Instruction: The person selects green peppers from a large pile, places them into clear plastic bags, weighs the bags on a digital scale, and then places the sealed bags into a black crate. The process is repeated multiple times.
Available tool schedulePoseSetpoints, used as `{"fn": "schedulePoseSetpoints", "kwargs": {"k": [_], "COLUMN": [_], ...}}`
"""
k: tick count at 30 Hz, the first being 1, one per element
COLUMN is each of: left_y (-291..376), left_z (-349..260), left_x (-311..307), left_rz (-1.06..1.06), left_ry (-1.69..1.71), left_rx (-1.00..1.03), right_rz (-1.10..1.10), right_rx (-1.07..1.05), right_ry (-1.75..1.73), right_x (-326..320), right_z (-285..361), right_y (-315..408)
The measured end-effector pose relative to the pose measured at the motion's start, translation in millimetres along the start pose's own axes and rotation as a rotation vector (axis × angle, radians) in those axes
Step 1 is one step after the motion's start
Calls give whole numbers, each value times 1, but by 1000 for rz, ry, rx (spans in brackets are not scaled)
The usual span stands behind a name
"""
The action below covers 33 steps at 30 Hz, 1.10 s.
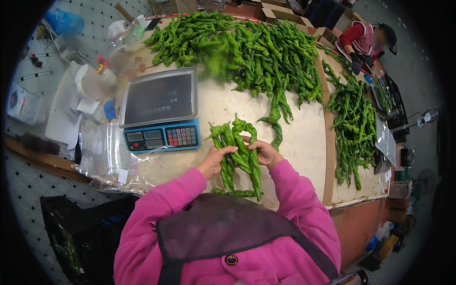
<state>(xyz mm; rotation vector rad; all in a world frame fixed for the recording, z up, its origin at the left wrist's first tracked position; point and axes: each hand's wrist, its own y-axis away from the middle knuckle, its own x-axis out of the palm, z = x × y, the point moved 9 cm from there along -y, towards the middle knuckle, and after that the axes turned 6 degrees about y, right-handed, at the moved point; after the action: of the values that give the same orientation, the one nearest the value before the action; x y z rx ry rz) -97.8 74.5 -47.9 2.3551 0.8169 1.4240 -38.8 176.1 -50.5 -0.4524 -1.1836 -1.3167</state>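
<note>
Between my two hands I hold a small bunch of long, twisted green peppers (242,153) above the wooden tabletop, close to my apron. My left hand (216,159) grips the bunch from the left, thumb across the front. From the right, my right hand (263,151) has its fingers around the upper part of the rightmost peppers. A few more peppers (242,193) lie under the bunch at the table's near edge. Beyond my right hand, one dark curled pepper (277,137) reaches out from the large pepper heap (260,53).
A blue digital scale (162,137) with a steel pan stands left of my hands. Clear plastic bags (107,149) lie beside it. A cardboard divider (328,149) separates a second pepper pile (356,131). A gloved co-worker (363,46) stands at the far right. Black crates (78,231) sit lower left.
</note>
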Motion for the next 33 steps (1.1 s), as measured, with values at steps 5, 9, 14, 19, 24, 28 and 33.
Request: {"fn": "schedulePoseSetpoints", "kwargs": {"k": [5, 9, 14, 19, 24, 28, 33], "left_y": [-11, -21, -29, -28, -29, -31, -36], "left_z": [10, 16, 6, -7, -20, -12, -1], "left_x": [-16, -25, -32, -7, 1, -1, -10], "left_rz": [105, 119, -47, -12, -38, 21, -34], "left_ry": [154, 186, -71, 65, -80, 42, 187], "left_rx": [-147, -175, -96, -90, 23, -93, -172], "right_rz": [154, 140, -286, -371, -404, -359, -408], "right_rx": [36, 102, 82, -117, -145, -122, -9], "right_ry": [-146, 74, 211, 365, 453, 479, 512], "right_x": [4, 5, -25, -22, 9, 42, 32], "right_z": [4, 4, 6, 15, 22, 23, 25], "right_y": [-1, -3, -14, -37, -45, -30, -22]}}
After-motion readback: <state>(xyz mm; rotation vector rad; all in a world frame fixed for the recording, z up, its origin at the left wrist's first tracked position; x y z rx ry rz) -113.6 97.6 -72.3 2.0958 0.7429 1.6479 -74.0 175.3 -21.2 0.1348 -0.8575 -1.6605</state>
